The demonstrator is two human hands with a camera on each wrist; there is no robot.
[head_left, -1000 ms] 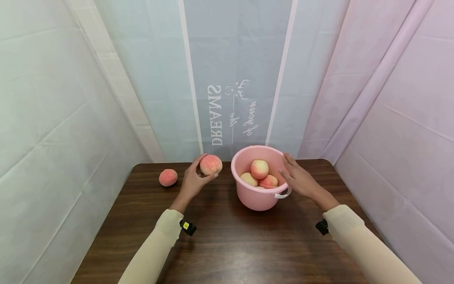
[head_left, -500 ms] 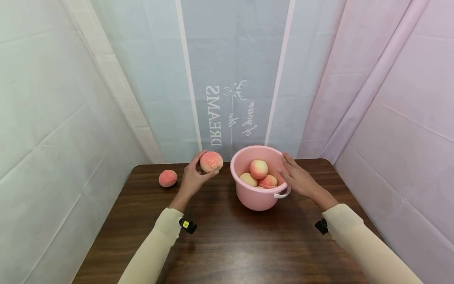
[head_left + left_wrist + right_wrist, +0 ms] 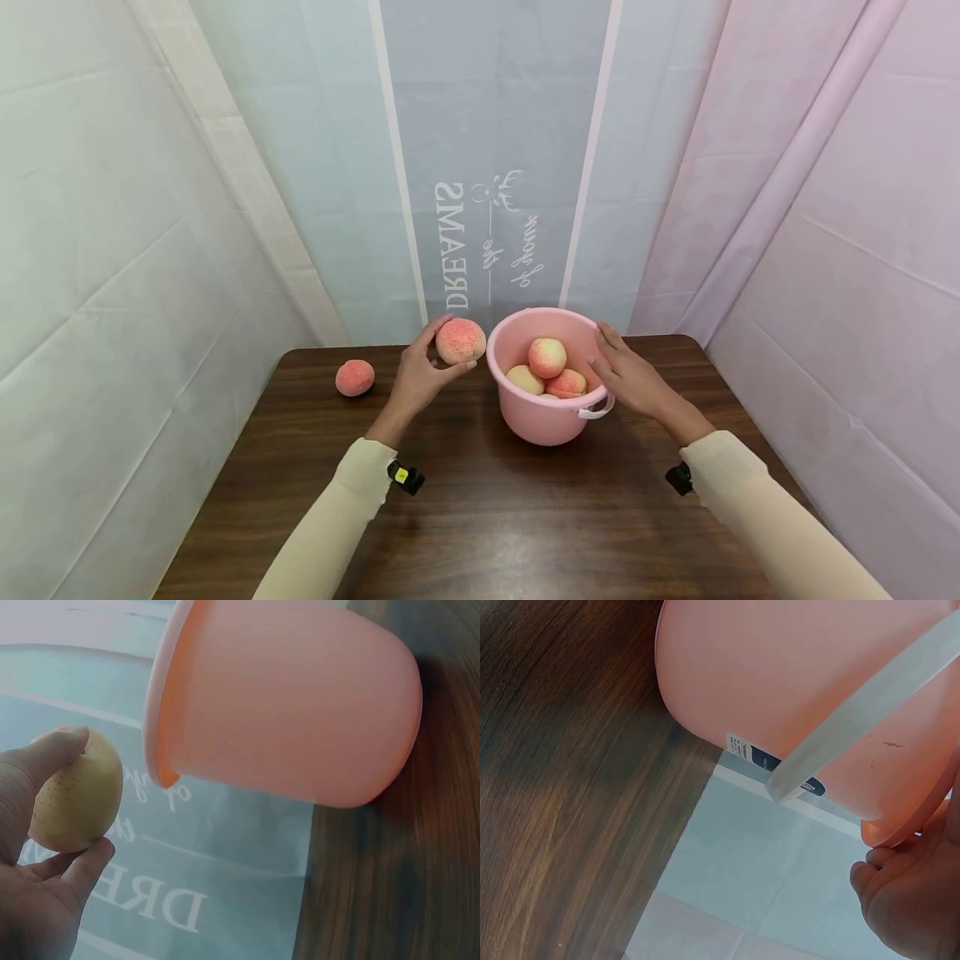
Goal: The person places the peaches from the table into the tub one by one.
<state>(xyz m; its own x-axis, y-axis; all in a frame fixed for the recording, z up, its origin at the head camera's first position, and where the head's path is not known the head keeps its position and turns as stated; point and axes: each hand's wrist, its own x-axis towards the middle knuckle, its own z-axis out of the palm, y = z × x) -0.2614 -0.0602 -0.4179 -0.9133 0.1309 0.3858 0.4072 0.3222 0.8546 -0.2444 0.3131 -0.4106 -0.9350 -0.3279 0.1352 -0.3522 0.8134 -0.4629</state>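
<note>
My left hand (image 3: 420,375) holds a peach (image 3: 461,342) between thumb and fingers, just left of the pink bucket (image 3: 536,421) and near its rim height. In the left wrist view the peach (image 3: 82,795) shows a yellowish side, apart from the bucket (image 3: 292,697). My right hand (image 3: 633,379) grips the bucket's right rim, with the thumb over the inside; in the right wrist view its curled fingers (image 3: 911,892) lie right at the rim. Inside the bucket are several peaches, one pale red-and-cream peach (image 3: 547,358) on top. Another peach (image 3: 355,377) lies on the table at the left.
The bucket stands on a dark wooden table (image 3: 480,517) near its back edge. Its white handle (image 3: 597,412) hangs down at the right front. A grey-blue printed cloth (image 3: 495,125) hangs behind, and pale cloth walls (image 3: 847,275) flank the table.
My left hand has raised the peach slightly and carried it right, closer to the bucket. The right hand and the bucket have stayed in place.
</note>
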